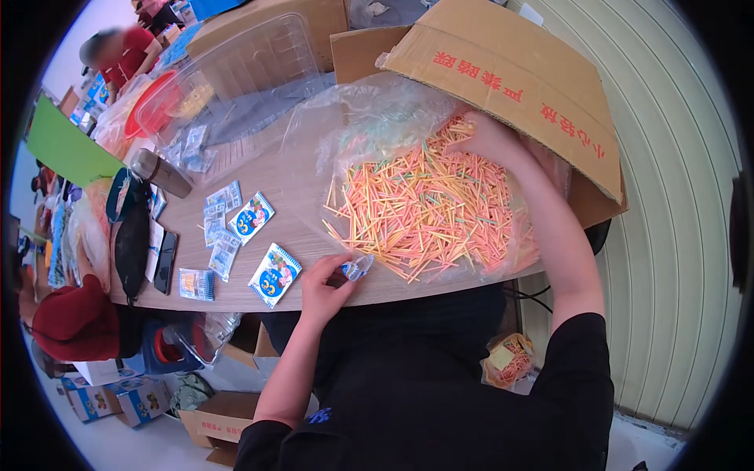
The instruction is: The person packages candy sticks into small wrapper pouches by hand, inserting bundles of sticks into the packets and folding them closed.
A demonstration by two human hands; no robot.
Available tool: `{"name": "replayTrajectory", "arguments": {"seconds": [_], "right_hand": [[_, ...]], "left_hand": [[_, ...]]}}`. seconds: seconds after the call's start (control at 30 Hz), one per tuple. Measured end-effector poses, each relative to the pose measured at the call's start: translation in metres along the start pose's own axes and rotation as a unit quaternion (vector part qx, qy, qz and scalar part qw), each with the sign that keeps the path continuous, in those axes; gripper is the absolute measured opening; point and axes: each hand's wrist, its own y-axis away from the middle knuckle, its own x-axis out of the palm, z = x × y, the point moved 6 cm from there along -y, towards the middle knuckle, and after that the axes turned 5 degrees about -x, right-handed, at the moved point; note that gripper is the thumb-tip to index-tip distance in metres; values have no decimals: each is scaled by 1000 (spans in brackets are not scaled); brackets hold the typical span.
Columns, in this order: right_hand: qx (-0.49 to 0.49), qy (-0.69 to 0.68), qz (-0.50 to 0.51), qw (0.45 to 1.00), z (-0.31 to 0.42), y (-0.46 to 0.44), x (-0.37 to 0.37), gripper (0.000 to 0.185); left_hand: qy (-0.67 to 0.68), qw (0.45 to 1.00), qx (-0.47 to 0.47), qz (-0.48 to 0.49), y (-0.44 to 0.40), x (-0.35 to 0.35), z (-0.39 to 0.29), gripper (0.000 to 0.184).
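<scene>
My left hand (323,288) is at the table's front edge, its fingers closed on a small blue and clear packet (357,268). To the right of it, many thin pink, yellow and green sticks (428,208) lie heaped on a clear plastic bag (369,118). My right hand (481,133) reaches to the back of the heap, under the flap of a cardboard box (503,78); its fingers touch the sticks and are partly hidden. Left of my left hand lie a blue and white packet (275,275), another like it (252,217) and several small clear packets (225,254).
A clear plastic tub (236,82) stands at the back left, near a metal flask (161,173). A phone (165,263) and a dark pouch (131,251) lie at the left. Two people (122,59) (76,322) are farther left. A ribbed wall (667,196) is at the right.
</scene>
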Motion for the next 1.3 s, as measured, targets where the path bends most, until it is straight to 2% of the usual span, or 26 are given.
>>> {"name": "replayTrajectory", "arguments": {"seconds": [0.13, 0.23, 0.27, 0.37, 0.4, 0.5, 0.53, 0.63, 0.67, 0.77, 0.93, 1.03, 1.07, 1.17, 1.2, 1.3], "right_hand": [[7, -5, 72, 997, 54, 11, -3, 76], [27, -55, 89, 994, 56, 13, 16, 65], [25, -57, 89, 994, 52, 12, 27, 65], [-32, -229, 8, 973, 55, 14, 41, 50], [-31, -229, 9, 973, 55, 14, 42, 50], [148, -424, 53, 892, 45, 22, 58, 32], [148, -424, 54, 892, 50, 25, 60, 32], [184, -546, 13, 817, 64, 32, 65, 26], [183, -547, 14, 817, 65, 30, 70, 26], [138, -543, -113, 821, 61, 21, 74, 31], [144, -528, -145, 824, 62, 19, 65, 33], [203, -589, -66, 779, 69, 26, 59, 34], [202, -589, -66, 780, 65, 26, 64, 34], [212, -650, -87, 724, 47, 21, 86, 28], [212, -651, -85, 724, 45, 19, 87, 28], [255, -749, -39, 610, 43, 21, 102, 33]], "left_hand": [[-4, 1000, 9, -2, 0, 1, 3, 40], [0, 1000, 11, 0, 1, 1, 5, 40], [2, 1000, 11, 3, 1, 1, 5, 40], [-5, 1000, 9, 5, 1, 0, 2, 40], [-7, 1000, 9, 7, 1, 0, 2, 40], [-13, 1000, 10, 11, 1, 0, 4, 40], [-16, 1000, 11, 12, 1, 0, 4, 40], [-12, 1000, 15, 11, 1, 1, 2, 40], [-11, 1000, 17, 11, 1, 1, 1, 39], [-9, 1000, 17, 10, 2, 1, 0, 39], [-19, 999, 29, 8, 2, 1, -1, 42], [-11, 1000, 28, 10, 2, 1, 1, 42], [-7, 1000, 27, 11, 2, 1, 2, 42], [-6, 999, 34, 8, 3, 1, 1, 42], [-6, 999, 37, 7, 3, 0, 0, 42], [-10, 999, 38, 6, 3, 1, 0, 41]]}}
